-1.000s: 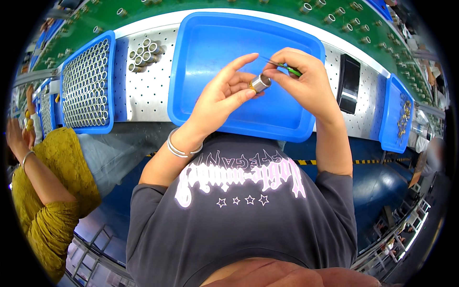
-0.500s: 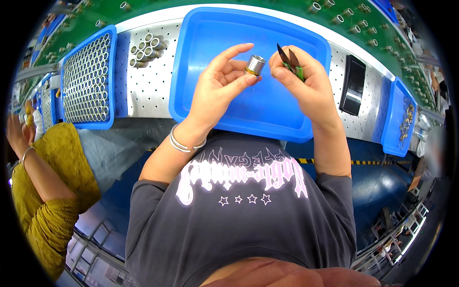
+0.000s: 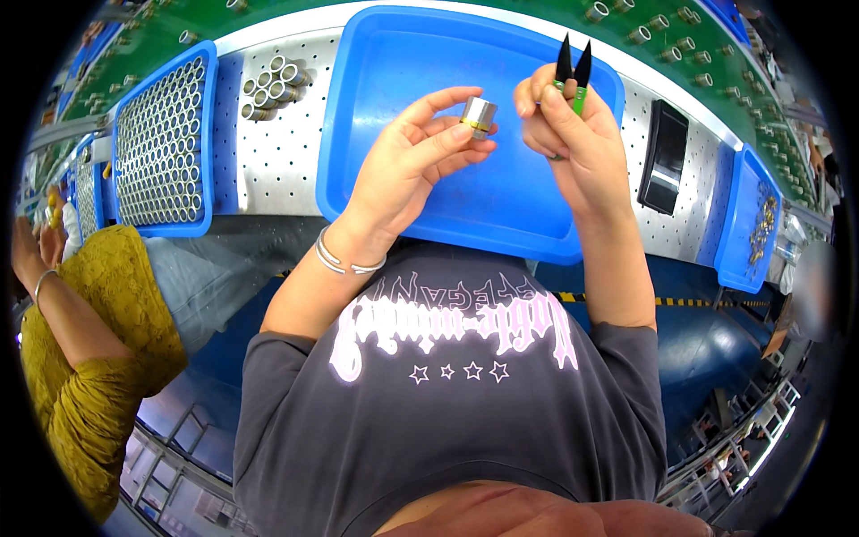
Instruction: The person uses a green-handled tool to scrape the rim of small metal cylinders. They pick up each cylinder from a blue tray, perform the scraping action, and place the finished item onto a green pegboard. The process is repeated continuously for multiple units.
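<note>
My left hand [image 3: 403,161] pinches a short silver metal cylinder [image 3: 480,112] with a brass-coloured ring round its lower part. Thumb and fingertips close on its side, and it is held up over the large blue tray [image 3: 333,134]. To its right, my right hand [image 3: 582,148] grips a pair of small snips [image 3: 582,100] with green handles. The two dark pointed blades rise above the fingers, spread apart and away from the cylinder. Part of the handles is hidden inside the right hand.
Several metal cylinders [image 3: 273,85] stand grouped on the perforated metal bench [image 3: 268,170]. Left of them, a blue tray [image 3: 211,143] holds rows of cylinders. A black device [image 3: 664,157] and another blue tray [image 3: 727,224] with small parts lie right. A co-worker's yellow sleeve [image 3: 98,394] shows at left.
The snips have turned in my right hand, so the blades point upward, and that hand has moved slightly right, away from the cylinder. The cylinder has tipped a little in my left fingers.
</note>
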### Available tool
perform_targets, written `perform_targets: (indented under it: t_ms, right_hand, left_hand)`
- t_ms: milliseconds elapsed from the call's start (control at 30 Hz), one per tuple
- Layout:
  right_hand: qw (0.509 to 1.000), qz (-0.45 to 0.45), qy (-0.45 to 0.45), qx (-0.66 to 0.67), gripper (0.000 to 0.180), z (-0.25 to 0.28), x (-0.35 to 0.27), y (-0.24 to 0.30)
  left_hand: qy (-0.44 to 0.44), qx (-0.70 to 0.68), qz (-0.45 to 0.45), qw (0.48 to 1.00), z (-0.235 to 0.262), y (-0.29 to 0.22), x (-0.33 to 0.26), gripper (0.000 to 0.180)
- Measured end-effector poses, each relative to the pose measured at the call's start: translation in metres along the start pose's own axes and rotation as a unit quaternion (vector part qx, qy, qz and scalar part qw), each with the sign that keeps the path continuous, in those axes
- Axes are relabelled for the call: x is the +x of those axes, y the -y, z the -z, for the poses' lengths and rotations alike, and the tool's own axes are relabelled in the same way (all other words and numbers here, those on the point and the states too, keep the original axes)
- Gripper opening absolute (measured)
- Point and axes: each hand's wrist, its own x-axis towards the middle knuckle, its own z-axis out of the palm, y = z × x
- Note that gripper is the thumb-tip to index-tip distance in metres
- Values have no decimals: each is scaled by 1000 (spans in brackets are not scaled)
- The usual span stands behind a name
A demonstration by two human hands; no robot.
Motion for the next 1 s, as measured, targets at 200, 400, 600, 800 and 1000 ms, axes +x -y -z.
perform_targets:
  t_ms: [200,400,600,800,1000]
  right_hand:
    - [999,24,9,-35,13,-10,7,-5]
    - [998,36,23,-41,14,-9,2,-4]
    - [994,38,-4,-99,13,-20,-7,0]
    - [996,31,36,-78,15,-12,0,1]
    - [996,35,11,-84,16,-7,14,3]
  left_hand:
    - [3,-7,8,1000,-2,3,-2,42]
    - [-5,27,-9,1000,-2,0,-2,40]
    - [-21,61,-24,998,-3,4,-1,40]
    - [-1,115,-65,991,-3,7,-2,44]
    - [19,191,-73,979,-10,9,-6,54]
